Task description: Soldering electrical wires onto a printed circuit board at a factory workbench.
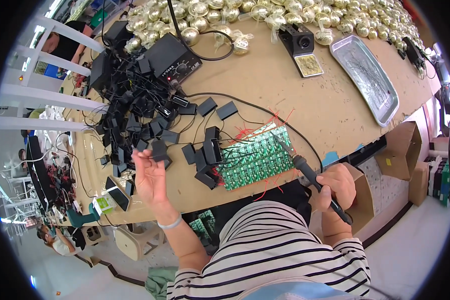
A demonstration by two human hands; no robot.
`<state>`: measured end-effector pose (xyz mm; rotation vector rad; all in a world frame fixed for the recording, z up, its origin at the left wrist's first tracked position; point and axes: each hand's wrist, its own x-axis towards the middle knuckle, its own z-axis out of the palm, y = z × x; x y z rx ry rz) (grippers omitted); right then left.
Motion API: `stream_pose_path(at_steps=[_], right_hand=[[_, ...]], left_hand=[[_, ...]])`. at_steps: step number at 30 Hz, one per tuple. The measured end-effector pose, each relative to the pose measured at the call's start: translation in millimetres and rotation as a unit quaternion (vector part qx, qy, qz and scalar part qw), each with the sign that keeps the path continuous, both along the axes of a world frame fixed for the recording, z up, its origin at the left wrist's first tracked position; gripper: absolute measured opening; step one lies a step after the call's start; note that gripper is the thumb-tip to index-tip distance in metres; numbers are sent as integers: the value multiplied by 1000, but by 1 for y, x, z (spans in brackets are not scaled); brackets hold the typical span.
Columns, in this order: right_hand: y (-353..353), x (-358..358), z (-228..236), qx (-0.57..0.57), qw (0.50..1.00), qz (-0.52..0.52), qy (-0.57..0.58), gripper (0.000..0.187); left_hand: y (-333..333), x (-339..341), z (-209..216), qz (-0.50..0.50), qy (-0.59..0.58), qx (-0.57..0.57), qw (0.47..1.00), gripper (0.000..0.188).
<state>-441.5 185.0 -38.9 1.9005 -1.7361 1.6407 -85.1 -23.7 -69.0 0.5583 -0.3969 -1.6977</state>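
Right hand grips a soldering iron over green circuit boards; left hand is at a small black box

The right hand (pixel 337 185) is closed around the dark grey handle of a pen-shaped soldering iron (pixel 309 171). The metal tip of the iron points away from the person, over the joined sheet of small green circuit boards (pixel 257 159). Whether the tip touches a board, I cannot tell. The sheet lies on the brown, flat worktable (pixel 265 65), near its front edge, and thin red wires (pixel 262 192) stick out around it.

The left hand (pixel 152 180) is raised to the left of the sheet, with its fingers bent. At its fingertips there is a small black rectangular box (pixel 159 150). I cannot tell if the fingers pinch this box or only touch it. Just beyond lies a tangled heap of similar black boxes with black cables (pixel 130 120). A few more boxes stand against the left side of the sheet.

Behind the heap there is a black, box-shaped control unit with a round knob (pixel 170 60). Further right are a black iron stand (pixel 300 40), with a yellowish pad in front of it, and a long silver metal tray (pixel 359 65) containing thin wire-like pieces. Many shiny gold balls (pixel 200 10) cover the far side of the worktable.
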Motion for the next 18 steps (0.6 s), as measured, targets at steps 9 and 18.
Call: stream_pose_path(at_steps=[9, 18], right_hand=[[6, -3, 0, 31, 999, 6, -21, 8], [17, -5, -1, 44, 999, 16, -28, 7]], left_hand=[[-17, -60, 34, -47, -229, 3, 972, 42], [7, -104, 63, -196, -567, -192, 777, 14]])
